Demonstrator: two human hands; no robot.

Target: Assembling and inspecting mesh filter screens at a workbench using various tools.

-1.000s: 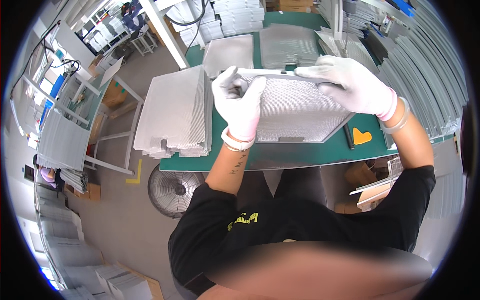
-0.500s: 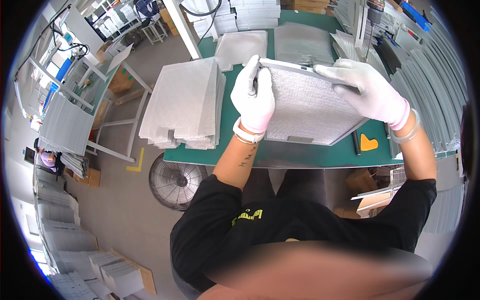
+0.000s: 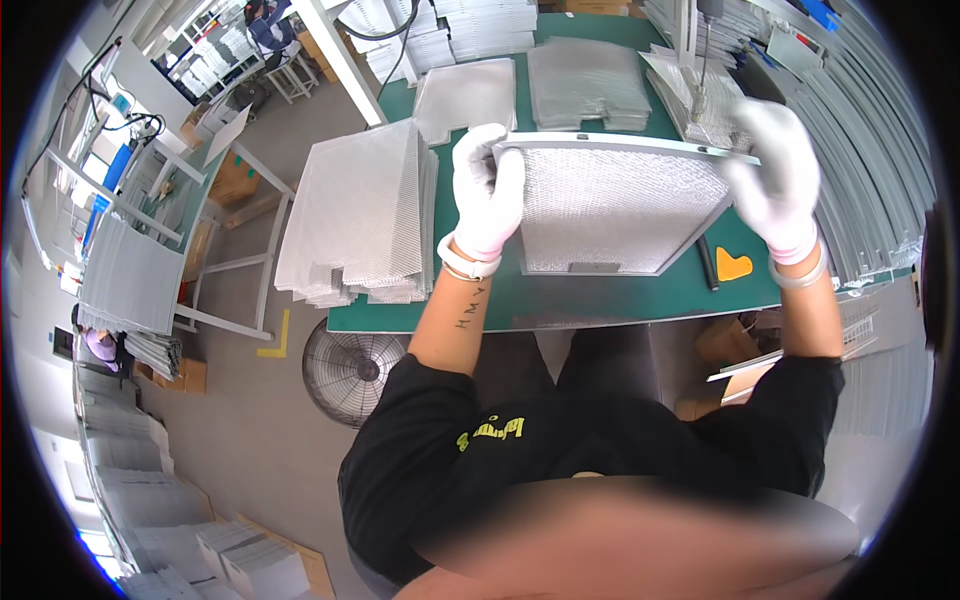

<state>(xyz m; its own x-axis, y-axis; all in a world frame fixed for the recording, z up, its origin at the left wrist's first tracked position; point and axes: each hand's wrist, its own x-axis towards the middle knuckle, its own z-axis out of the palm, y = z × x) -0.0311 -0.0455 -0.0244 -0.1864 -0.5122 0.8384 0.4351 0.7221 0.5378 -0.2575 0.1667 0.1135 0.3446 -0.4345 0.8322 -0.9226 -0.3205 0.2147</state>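
A metal mesh filter panel [image 3: 620,205] in a silvery frame stands tilted up on the green workbench, its lower edge toward me. My left hand [image 3: 487,190], in a white glove, is closed round the panel's upper left corner. At the opposite upper corner is my right hand [image 3: 778,180], also gloved; motion smears it, so I cannot tell whether its fingers grip the frame. A dark bar-shaped tool [image 3: 708,263] and a flat orange-yellow piece [image 3: 734,264] lie on the bench to the right of the panel.
Stacked mesh sheets [image 3: 355,200] sit at the bench's left, with more mesh sheets [image 3: 588,80] behind the panel. A powered driver [image 3: 707,12] hangs at the back right. Long metal profiles [image 3: 860,150] are stacked on the right. A floor fan [image 3: 352,372] stands below the bench.
My right hand has moved along the top edge to the panel's right corner. The panel has turned more square to me, and my left hand keeps its hold.
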